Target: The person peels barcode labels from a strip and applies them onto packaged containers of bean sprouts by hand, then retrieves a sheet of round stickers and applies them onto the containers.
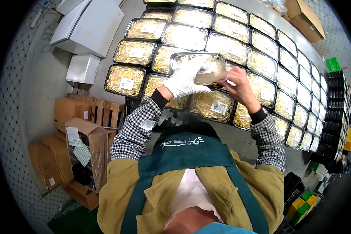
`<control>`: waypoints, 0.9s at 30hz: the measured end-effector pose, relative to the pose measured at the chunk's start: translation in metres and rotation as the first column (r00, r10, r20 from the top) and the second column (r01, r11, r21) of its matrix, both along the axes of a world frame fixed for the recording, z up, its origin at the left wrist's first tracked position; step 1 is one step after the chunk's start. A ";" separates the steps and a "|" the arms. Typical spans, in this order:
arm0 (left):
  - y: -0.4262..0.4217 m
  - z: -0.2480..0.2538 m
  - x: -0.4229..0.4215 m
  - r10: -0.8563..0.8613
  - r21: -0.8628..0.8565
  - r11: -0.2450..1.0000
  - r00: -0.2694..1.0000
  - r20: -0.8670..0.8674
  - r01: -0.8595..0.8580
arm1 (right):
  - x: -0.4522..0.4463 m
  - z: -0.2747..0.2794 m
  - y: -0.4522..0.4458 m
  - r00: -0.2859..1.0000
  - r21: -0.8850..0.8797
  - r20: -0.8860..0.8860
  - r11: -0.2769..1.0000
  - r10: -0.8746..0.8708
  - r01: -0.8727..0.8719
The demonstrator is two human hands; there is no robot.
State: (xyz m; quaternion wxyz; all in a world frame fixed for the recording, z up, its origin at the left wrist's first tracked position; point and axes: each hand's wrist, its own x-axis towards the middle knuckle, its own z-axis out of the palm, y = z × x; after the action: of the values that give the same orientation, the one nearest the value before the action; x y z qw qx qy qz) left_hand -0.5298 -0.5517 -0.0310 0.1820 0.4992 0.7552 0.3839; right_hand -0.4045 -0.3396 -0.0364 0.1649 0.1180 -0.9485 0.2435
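Note:
My left hand (pixel 186 80), in a white glove, grips a film-wrapped black tray of bean sprouts (pixel 218 74) from its left side, fingers over the top. A white label shows under the film. Bare and closed, my right hand (pixel 240 86) pinches at the same tray's right end; a small white patch shows by its fingers, and I cannot tell whether it is film or a label. The held tray is raised above rows of similar packed trays. Just below it lies another labelled tray of bean sprouts (pixel 211 104).
Many wrapped trays, such as this labelled one (pixel 125 80), cover the metal table (pixel 222 130). Black trays are stacked (pixel 336 113) at the right end. Cardboard boxes (pixel 46 160) and a wooden pallet (pixel 101 111) stand at left. An open carton (pixel 305 20) is at the far right.

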 end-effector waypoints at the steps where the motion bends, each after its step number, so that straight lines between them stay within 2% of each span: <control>1: -0.001 0.001 0.002 -0.005 0.086 0.996 1.000 -0.026 0.008 | 0.008 0.000 0.012 0.995 -0.113 -0.074 0.992 -0.064 0.055; 2: -0.002 0.001 0.002 -0.004 0.076 0.997 0.985 -0.172 0.018 | 0.015 0.001 0.021 0.982 -0.227 -0.141 0.969 -0.129 0.095; 4: -0.009 0.003 0.002 -0.004 0.045 0.999 0.894 -0.449 0.027 | 0.027 0.001 0.031 0.908 -0.453 0.102 0.794 -0.406 0.405; 5: -0.017 -0.008 -0.008 0.124 0.143 0.988 0.883 -0.453 -0.066 | 0.027 -0.004 0.037 0.879 -0.434 0.209 0.765 -0.428 0.476; 6: -0.027 0.007 -0.017 0.230 0.184 0.967 0.920 -0.317 -0.178 | 0.021 -0.003 0.033 0.886 -0.456 0.229 0.760 -0.403 0.464; 8: -0.040 0.014 -0.028 0.497 0.067 0.868 0.855 -0.148 -0.493 | 0.001 -0.003 0.018 0.895 -0.498 0.274 0.745 -0.351 0.444; 10: -0.040 0.004 -0.041 0.601 -0.153 0.772 0.787 -0.138 -0.617 | -0.026 -0.018 0.017 0.846 -0.407 0.402 0.758 -0.352 0.509; 11: -0.038 0.006 -0.048 0.520 -0.269 0.826 0.854 0.024 -0.495 | -0.036 -0.021 0.017 0.827 -0.494 0.500 0.700 -0.256 0.515; 12: -0.037 -0.022 -0.055 0.492 -0.229 0.860 0.859 0.139 -0.456 | -0.044 -0.024 0.015 0.800 -0.568 0.582 0.631 -0.146 0.528; 13: -0.036 -0.034 -0.057 0.498 -0.194 0.863 0.849 0.175 -0.467 | -0.048 -0.033 0.014 0.837 -0.671 0.535 0.544 -0.115 0.504; 14: -0.036 -0.046 -0.059 0.501 -0.158 0.865 0.839 0.214 -0.477 | -0.051 -0.035 0.013 0.835 -0.703 0.539 0.488 -0.110 0.518; 15: -0.033 -0.050 -0.060 0.507 -0.018 0.858 0.839 0.199 -0.514 | -0.052 -0.035 0.012 0.833 -0.730 0.543 0.431 -0.106 0.531; 16: -0.034 -0.053 -0.060 0.486 0.008 0.856 0.812 0.322 -0.516 | -0.053 -0.036 0.012 0.829 -0.752 0.550 0.371 -0.103 0.545; 17: -0.037 -0.057 -0.058 0.455 0.035 0.853 0.774 0.440 -0.520 | -0.054 -0.042 0.014 0.830 -0.800 0.557 0.245 -0.031 0.547; 18: -0.038 -0.046 -0.052 0.411 0.060 0.849 0.726 0.551 -0.526 | -0.055 -0.042 0.014 0.831 -0.811 0.556 0.216 -0.007 0.544; 19: -0.038 -0.035 -0.048 0.376 0.093 0.860 0.747 0.549 -0.502 | -0.055 -0.042 0.015 0.833 -0.821 0.552 0.184 0.016 0.540; 22: -0.038 -0.044 -0.051 0.411 0.057 0.851 0.730 0.546 -0.522 | -0.057 -0.053 0.016 0.848 -0.843 0.530 0.121 0.020 0.524; 23: -0.035 -0.053 -0.052 0.378 0.135 0.827 0.718 0.584 -0.545 | -0.058 -0.057 0.017 0.854 -0.850 0.520 0.106 0.011 0.516; 26: -0.030 -0.040 -0.047 0.311 0.168 0.805 0.645 0.698 -0.569 | -0.058 -0.046 0.012 0.821 -0.818 0.571 0.076 -0.013 0.570; 27: -0.030 -0.052 -0.052 0.248 0.204 0.787 0.601 0.760 -0.583 | -0.058 -0.044 0.013 0.815 -0.812 0.579 0.096 -0.001 0.576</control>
State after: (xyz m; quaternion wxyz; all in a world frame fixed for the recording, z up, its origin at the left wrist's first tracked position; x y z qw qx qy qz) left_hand -0.5815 -0.5817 -0.0834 0.2397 0.1473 0.6206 0.7319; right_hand -0.4625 -0.3265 -0.0804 0.0287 -0.2710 -0.5744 0.7719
